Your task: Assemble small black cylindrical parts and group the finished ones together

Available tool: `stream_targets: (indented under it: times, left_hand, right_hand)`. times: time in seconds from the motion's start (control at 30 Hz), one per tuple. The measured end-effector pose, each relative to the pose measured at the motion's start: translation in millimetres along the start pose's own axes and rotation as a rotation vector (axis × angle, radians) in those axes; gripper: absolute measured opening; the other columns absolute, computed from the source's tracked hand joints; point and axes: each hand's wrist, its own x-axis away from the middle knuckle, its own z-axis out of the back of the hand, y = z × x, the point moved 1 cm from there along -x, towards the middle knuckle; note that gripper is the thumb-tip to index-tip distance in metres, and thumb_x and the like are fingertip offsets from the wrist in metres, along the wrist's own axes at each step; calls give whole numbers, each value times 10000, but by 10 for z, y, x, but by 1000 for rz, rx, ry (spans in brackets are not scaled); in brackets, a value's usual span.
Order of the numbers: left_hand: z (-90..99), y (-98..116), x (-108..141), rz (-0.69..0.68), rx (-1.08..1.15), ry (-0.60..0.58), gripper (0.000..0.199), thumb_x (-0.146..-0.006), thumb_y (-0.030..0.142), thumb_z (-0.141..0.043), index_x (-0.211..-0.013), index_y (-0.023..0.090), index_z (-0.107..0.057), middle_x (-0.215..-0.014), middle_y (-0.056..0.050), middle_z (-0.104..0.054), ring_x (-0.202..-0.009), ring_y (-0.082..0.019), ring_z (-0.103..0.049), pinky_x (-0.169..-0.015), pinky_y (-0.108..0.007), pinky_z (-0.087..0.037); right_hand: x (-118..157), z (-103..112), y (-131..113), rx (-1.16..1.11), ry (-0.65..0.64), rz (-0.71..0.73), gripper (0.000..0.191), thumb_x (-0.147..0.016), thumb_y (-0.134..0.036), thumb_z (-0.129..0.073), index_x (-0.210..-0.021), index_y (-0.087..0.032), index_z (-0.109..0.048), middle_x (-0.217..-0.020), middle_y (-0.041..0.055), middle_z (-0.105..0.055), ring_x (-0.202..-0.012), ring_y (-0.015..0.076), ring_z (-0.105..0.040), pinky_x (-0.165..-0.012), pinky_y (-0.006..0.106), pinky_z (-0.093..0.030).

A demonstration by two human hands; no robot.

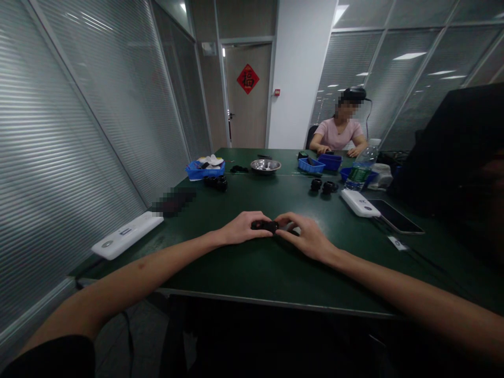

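Observation:
Just above the green table, near its middle, my left hand (246, 227) has its thumb and fingers around a small black part (270, 226). From the other side, my right hand (307, 236) reaches the part's right end, thumb and forefinger closed together there. Whether a separate small piece sits between those right fingertips is too small to tell. Behind the hands, black round parts (326, 187) lie to the right, and more black parts (216, 182) lie to the left.
On the green table (220, 268) are a blue basket (205, 172), a metal bowl (265, 167), smaller blue trays (311, 166), a water bottle (359, 168), white power banks (128, 234) on both sides and a tablet (397, 216). A person in pink (338, 135) sits across.

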Motion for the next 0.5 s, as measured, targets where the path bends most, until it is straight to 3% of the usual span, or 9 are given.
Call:
stream_targets:
  times: [0.17,0.3,0.5]
  left_hand:
    - [0,-4,-2,-3,0,15,384,-944,481,-685,-1179,178,-700,-980,-40,-653,-848,-169,-586,-747,-275,-430]
    - [6,10,-1,-9,11,9,377,-944,469,-688,-1183,178,-702,-1009,-45,-658,-859,-168,-591,-757,-279,-435]
    - [6,2,0,-9,-7,5,392,-944,481,-685,-1180,168,-700,-982,-45,-652,-840,-168,-577,-735,-277,-426]
  right_hand:
    - [7,-5,-1,-13,32,24,316,-921,-321,-715,-1214,-224,-648,-1152,73,-704,-976,216,-692,-814,365,-577]
    - [4,-14,1,-19,21,-22,242,-990,-385,-621,-1164,-225,-672,-1040,60,-735,-930,214,-703,-810,379,-575]
    - [9,-7,1,-5,6,55,298,-925,-273,-695,-1216,-231,-648,-1160,76,-696,-997,223,-691,-828,375,-585]
